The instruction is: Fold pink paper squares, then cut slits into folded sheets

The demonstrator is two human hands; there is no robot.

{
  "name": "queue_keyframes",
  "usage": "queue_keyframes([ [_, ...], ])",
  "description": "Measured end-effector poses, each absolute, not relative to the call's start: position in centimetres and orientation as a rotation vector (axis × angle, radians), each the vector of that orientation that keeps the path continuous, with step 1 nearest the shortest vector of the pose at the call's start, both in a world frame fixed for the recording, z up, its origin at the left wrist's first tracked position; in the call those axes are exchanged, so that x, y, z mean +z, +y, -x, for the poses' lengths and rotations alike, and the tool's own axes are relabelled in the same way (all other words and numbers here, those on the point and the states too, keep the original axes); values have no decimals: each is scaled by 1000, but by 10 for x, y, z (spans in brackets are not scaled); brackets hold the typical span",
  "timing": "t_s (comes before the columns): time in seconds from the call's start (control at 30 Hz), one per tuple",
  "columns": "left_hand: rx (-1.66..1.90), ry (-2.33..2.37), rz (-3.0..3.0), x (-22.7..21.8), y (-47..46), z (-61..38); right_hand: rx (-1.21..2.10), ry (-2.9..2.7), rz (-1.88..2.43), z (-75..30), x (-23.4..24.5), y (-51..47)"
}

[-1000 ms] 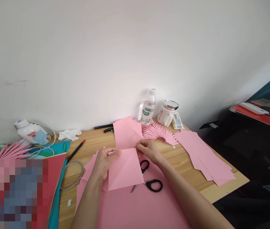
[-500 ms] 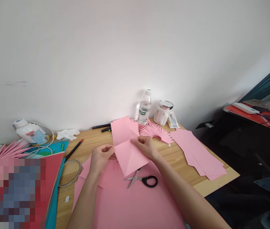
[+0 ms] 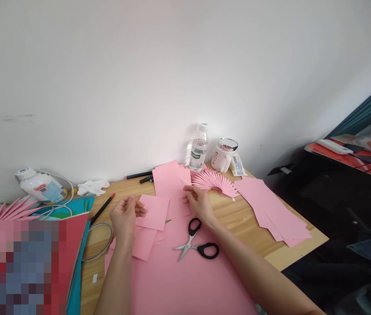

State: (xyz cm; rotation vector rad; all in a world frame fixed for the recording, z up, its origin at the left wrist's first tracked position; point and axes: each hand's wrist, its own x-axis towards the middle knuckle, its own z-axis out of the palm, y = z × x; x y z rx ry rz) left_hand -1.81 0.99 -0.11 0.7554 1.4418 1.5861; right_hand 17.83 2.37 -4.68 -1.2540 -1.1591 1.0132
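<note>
A square of pink paper [image 3: 153, 211] is pinched at its left edge between the thumb and fingers of my left hand [image 3: 125, 218]. Beneath it lie more pink paper pieces [image 3: 145, 246], partly covered by the hand and the square. My right hand [image 3: 200, 204] has let its fingers come apart and hovers beside the pink sheets [image 3: 169, 177] at the back; whether the fingertips touch them I cannot tell. Black-handled scissors [image 3: 192, 243] lie with blades parted on a large pink sheet [image 3: 185, 284] between my forearms.
Behind my right hand are a folded pink paper fan [image 3: 213, 181], a water bottle [image 3: 199, 151] and a white mug [image 3: 224, 156]. Pink strips [image 3: 271, 210] lie at the right. To the left are a pencil [image 3: 103, 208], a cable [image 3: 110, 236], a white bottle [image 3: 39, 186] and a red folder [image 3: 74, 245].
My right hand has let go of the pink square and drawn slightly back. My left hand has carried the square left, uncovering the scissors' upper handle.
</note>
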Motion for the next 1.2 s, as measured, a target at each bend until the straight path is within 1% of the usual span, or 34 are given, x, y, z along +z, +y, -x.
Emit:
queue_keyframes([
  [0.17,1441,1510,-787,-15,14,16,1020,-1133,1302,-187,-53,31],
  [0.47,1302,1482,-741,-16,12,13,1143,-1219,1278,-179,-41,27],
  [0.53,1311,1479,-735,-17,12,13,1095,-1255,1276,-179,-37,26],
  [0.63,1373,1477,-719,-17,13,15,920,-1237,1288,-184,-24,25],
  [0.77,1571,1399,-649,-13,14,20,665,-1132,1270,-195,3,21],
  [0.8,1619,1347,-651,-11,14,19,679,-1132,1228,-197,8,21],
  [0.87,1658,1225,-722,-6,12,16,822,-1095,1170,-198,12,19],
  [0.93,1621,1128,-850,-2,8,10,988,-1055,1136,-194,9,19],
  [1.03,1659,1121,-1091,0,3,2,1173,-1063,1060,-184,-5,18],
  [1.13,1698,1173,-1403,-5,1,-1,1179,-1158,960,-177,-14,16],
  [1.2,1647,1245,-1674,-10,2,-1,1176,-1227,926,-177,-16,13],
])
